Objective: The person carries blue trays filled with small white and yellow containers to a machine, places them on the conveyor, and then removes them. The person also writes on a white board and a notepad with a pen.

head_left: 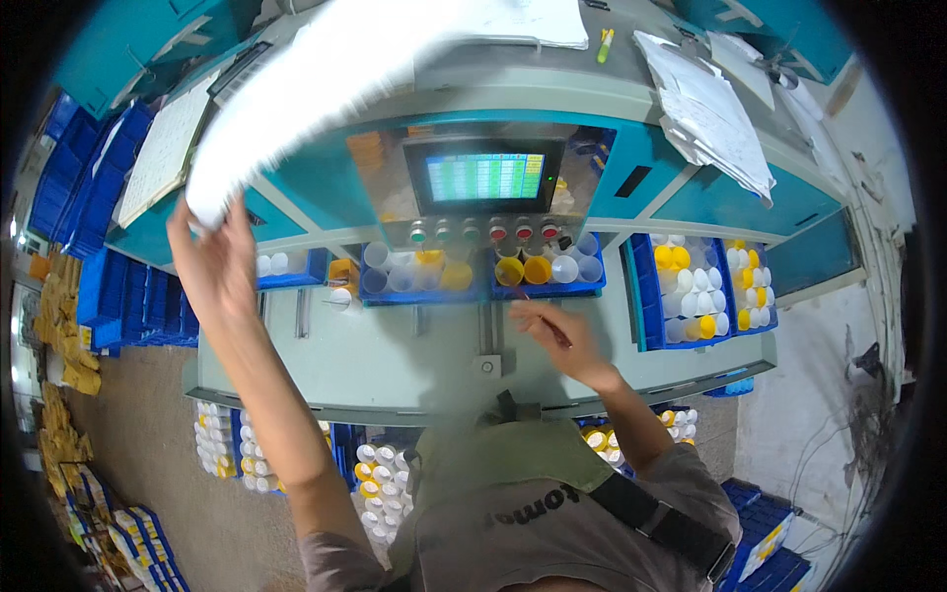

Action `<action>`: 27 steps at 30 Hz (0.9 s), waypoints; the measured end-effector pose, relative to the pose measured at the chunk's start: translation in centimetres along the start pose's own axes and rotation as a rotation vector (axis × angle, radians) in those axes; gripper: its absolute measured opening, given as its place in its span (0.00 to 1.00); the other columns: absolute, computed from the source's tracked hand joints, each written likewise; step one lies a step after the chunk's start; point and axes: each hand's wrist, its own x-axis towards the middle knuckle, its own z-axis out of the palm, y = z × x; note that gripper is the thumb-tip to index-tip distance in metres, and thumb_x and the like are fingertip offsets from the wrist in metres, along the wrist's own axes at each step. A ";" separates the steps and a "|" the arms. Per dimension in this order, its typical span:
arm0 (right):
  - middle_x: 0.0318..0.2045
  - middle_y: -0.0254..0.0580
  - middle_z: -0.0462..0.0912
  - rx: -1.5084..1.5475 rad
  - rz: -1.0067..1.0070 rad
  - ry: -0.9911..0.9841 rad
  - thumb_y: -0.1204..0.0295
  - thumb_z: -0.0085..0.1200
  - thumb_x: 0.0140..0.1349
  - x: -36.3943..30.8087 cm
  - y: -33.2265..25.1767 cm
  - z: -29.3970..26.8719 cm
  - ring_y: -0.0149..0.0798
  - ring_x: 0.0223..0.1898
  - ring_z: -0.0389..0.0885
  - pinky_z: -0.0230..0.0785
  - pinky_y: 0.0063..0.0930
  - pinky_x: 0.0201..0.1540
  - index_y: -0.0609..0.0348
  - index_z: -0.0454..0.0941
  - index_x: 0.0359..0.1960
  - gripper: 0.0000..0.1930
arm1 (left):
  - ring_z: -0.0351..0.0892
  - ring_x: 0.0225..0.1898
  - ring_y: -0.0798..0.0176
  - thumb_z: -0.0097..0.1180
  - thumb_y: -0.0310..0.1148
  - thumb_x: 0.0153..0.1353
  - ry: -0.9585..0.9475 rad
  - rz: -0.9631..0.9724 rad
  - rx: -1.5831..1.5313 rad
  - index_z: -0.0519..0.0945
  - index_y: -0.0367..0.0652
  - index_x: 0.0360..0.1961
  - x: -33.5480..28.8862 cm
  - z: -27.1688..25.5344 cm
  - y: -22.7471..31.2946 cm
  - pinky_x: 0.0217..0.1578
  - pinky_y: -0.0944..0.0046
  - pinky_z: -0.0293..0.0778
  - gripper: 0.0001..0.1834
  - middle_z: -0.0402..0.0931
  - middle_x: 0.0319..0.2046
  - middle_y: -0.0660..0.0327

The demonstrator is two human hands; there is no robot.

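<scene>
Slanting up rightward: long white object, left hand gripping; right hand clasping rod.

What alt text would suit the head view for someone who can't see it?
A person's left hand holds up a long, motion-blurred white item, while the right hand holds a thin, dark stick over a pale worktop. Beyond are a lit screen, a row of buttons and blue bins of white and yellow cups.

Cups in bin below screen; papers right.
</scene>
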 end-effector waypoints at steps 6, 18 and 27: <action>0.59 0.43 0.69 1.023 0.058 0.053 0.49 0.26 0.71 -0.1 -1.9 -0.7 0.42 0.55 0.72 0.68 0.36 0.51 0.56 0.57 0.65 0.29 | 0.79 0.46 0.59 0.54 0.32 0.61 0.254 0.204 0.653 0.72 0.30 0.48 -16.7 -5.7 -4.8 0.42 0.59 0.83 0.18 0.77 0.41 0.48; 0.58 0.42 0.70 1.185 0.237 -0.158 0.56 0.43 0.67 -2.9 -0.5 3.9 0.38 0.58 0.68 0.61 0.38 0.59 0.58 0.60 0.62 0.27 | 0.62 0.61 0.46 0.60 0.30 0.58 0.088 0.057 0.367 0.64 0.39 0.55 -27.6 -7.9 -11.3 0.54 0.33 0.67 0.26 0.67 0.56 0.47; 0.63 0.44 0.64 1.243 0.235 -0.205 0.53 0.41 0.67 -3.7 -0.7 3.2 0.43 0.65 0.61 0.52 0.44 0.66 0.56 0.56 0.65 0.30 | 0.78 0.48 0.55 0.57 0.24 0.59 0.250 0.011 0.492 0.77 0.35 0.39 -27.4 -4.3 -11.9 0.51 0.39 0.72 0.07 0.78 0.43 0.52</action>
